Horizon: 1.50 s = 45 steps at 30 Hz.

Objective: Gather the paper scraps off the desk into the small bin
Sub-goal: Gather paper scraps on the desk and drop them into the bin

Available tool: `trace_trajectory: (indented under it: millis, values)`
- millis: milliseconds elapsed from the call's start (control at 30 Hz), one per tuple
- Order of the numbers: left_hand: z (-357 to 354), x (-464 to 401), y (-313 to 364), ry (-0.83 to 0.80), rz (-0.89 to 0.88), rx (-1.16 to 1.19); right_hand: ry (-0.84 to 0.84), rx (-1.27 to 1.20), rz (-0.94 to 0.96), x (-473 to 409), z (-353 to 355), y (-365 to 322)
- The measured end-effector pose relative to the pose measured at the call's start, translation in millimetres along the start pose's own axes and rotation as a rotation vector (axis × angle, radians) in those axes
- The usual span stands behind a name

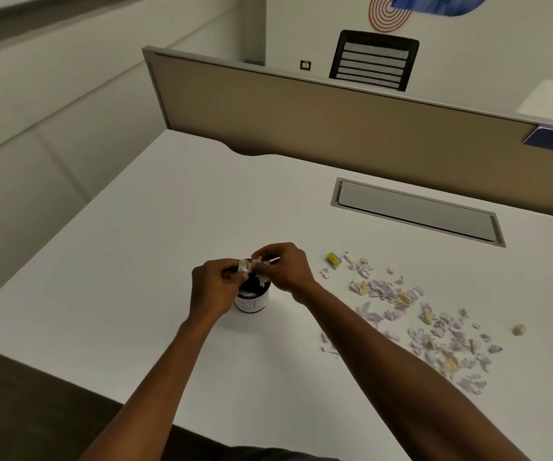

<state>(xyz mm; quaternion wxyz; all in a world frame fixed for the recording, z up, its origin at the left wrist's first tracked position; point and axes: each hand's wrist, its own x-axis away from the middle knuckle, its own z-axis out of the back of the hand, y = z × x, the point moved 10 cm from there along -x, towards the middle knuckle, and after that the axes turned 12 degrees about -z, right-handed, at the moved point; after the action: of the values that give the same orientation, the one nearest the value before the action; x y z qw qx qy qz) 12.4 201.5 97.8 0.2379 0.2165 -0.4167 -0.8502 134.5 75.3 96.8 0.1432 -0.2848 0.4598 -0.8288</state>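
A small white bin [252, 302] with a dark opening stands on the white desk [155, 227], just under both my hands. My left hand [213, 287] pinches a crumpled paper scrap [244, 265] at the bin's left rim. My right hand [285, 267] pinches more pale scraps [263, 277] right above the opening. Most of the bin's mouth is hidden by my fingers. Many small lilac, white and yellowish paper scraps [401, 314] lie scattered on the desk to the right of the bin.
A small yellow and teal object [332, 258] lies at the far edge of the scrap pile. A single crumpled ball [519, 329] sits far right. A grey cable flap [418, 211] is set in the desk before the tan partition [301, 121].
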Motion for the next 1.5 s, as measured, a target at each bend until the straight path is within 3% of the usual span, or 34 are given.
trace_trajectory:
  millis: [200,467,567,733,933,1100,1200,1333,1500]
  values:
    - [-5.3,0.1,-2.7,-0.038,-0.021,-0.077,0.015,0.188,0.127,10.0,-6.7,-20.7]
    - [-8.3,3.8,-6.5,-0.054,-0.011,-0.078,0.027,0.270,0.158,13.4,-0.8,-24.6]
    - [-6.4,5.7,-2.7,-0.031,-0.017,-0.054,0.084,0.208,0.150,16.1,15.2,-18.3]
    - [-9.2,23.9,30.1,0.078,-0.180,0.047,0.202,-0.016,0.039,33.7,68.4,28.3]
    - [-98.8,71.0,59.4,-0.229,-0.262,0.227,0.351,-0.100,-0.196,75.2,129.9,126.4]
    - [-170.4,94.4,44.6,-0.502,-0.233,0.088,0.509,0.108,-0.233,109.9,156.9,171.6]
    - [-197.2,99.3,37.8,-0.610,-0.254,-0.004,0.508,0.260,-0.272,119.8,149.8,192.8]
    - [-208.1,95.3,36.0,-0.616,-0.298,-0.007,0.372,0.460,-0.289,119.4,114.2,205.9]
    - [-190.0,60.4,27.1,-0.430,-0.309,-0.173,0.397,0.384,-0.205,119.2,100.0,192.8]
